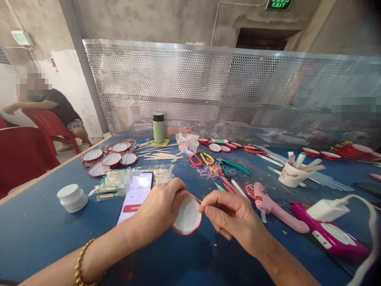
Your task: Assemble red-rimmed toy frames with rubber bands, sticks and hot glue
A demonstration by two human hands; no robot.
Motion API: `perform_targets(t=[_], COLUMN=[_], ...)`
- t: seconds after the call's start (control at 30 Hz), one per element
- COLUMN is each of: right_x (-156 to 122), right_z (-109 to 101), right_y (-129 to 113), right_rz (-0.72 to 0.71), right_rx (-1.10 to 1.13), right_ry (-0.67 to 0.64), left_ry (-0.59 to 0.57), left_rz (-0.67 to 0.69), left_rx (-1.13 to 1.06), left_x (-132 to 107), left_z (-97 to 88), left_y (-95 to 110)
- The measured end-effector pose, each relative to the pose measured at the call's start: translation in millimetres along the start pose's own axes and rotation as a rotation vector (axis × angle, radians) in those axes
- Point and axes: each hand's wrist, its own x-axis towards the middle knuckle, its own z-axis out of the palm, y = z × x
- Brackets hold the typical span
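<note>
A small round white disc with a red rim (188, 217) is held up over the blue table between my two hands. My left hand (166, 202) grips its upper left edge, the fingers closed and partly hiding it. On the opposite side, my right hand (228, 216) pinches at the disc's right rim with thumb and index finger. Whether something tiny sits in that pinch is too small to make out. A lit phone (135, 198) showing a timer leans behind my left forearm.
Similar red-rimmed discs (111, 159) are piled at left. A white jar (72, 198), green bottle (158, 129), colourful clips (210, 171), pliers (238, 167), pink glue gun (276, 212), paper cup of pens (293, 174) and purple power strip (330, 234) lie around. A perforated metal screen (184, 87) stands behind.
</note>
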Motion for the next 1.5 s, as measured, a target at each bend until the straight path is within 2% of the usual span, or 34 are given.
perform_targets(t=[0.07,0.13,0.27,0.37,0.57,0.7,0.87,0.93,1.0,1.07,1.17,1.3,1.4,1.5], right_x=[0,0,-1,-2,7,15,15,14,13,12,11,11,12,12], right_z=[4,6,9,14,27,28,29,32,36,39,40,34,30,29], right_y=[-1,-1,3,5,7,14,12,9,8,9,13,13,11,12], right_rz=[-0.029,-0.052,-0.055,-0.028,0.220,0.313,0.355,0.353,0.332,0.311,0.314,0.307,0.293,0.281], right_rx=[-0.109,-0.165,-0.109,-0.067,0.288,0.535,0.596,0.568,0.521,0.473,0.428,0.404,0.381,0.364], right_ry=[-0.027,-0.052,-0.041,-0.061,-0.059,-0.071,-0.016,-0.043,-0.083,-0.088,-0.030,0.080,0.152,0.188], left_ry=[0.088,0.136,0.170,0.237,0.309,0.326,0.360,0.377,0.352,0.266,0.082,-0.124,-0.185,-0.170], left_rz=[-0.039,-0.059,-0.096,-0.079,-0.051,-0.052,-0.047,-0.041,-0.030,0.000,0.036,-0.017,-0.058,-0.111], left_rx=[0.074,0.039,-0.106,-0.081,0.002,0.104,0.154,0.143,0.110,0.041,-0.135,-0.497,-0.676,-0.789], left_x=[1,3,3,4,5,4,3,2,0,-1,-1,3,6,7], left_z=[1.7,1.0,-2.7,-2.9,1.2,2.4,1.4,2.0,3.4,4.7,4.2,0.2,-2.3,-3.4], left_y=[-2,-3,-2,-5,-10,-9,-8,-7,-5,-4,-1,0,3,6])
